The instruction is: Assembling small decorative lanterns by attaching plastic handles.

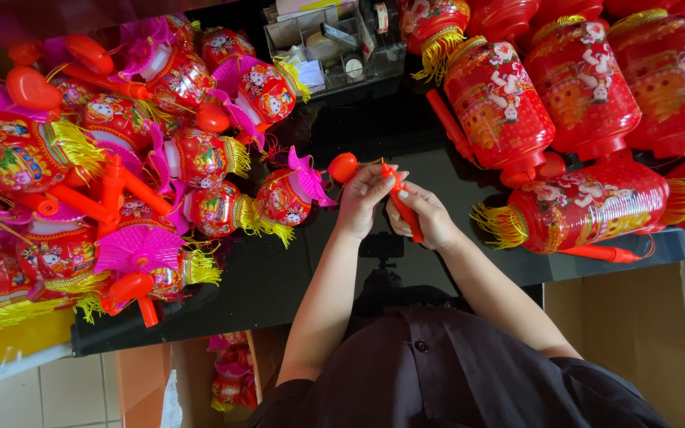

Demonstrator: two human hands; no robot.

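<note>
Both my hands meet over the black glossy table (279,277). My right hand (426,215) grips a red plastic handle stick (406,210). My left hand (365,196) pinches the stick's upper end, where a thin string leads to a small red ball-shaped piece (343,167). Just left of my hands lies a small red lantern (283,198) with a pink paper fan and a yellow tassel.
A heap of small red and pink lanterns (120,158) with orange handles fills the left. Large red lanterns (588,87) with yellow tassels lie at the right. A clear plastic organiser (331,43) stands at the back. Cardboard boxes (231,372) sit below the table's front edge.
</note>
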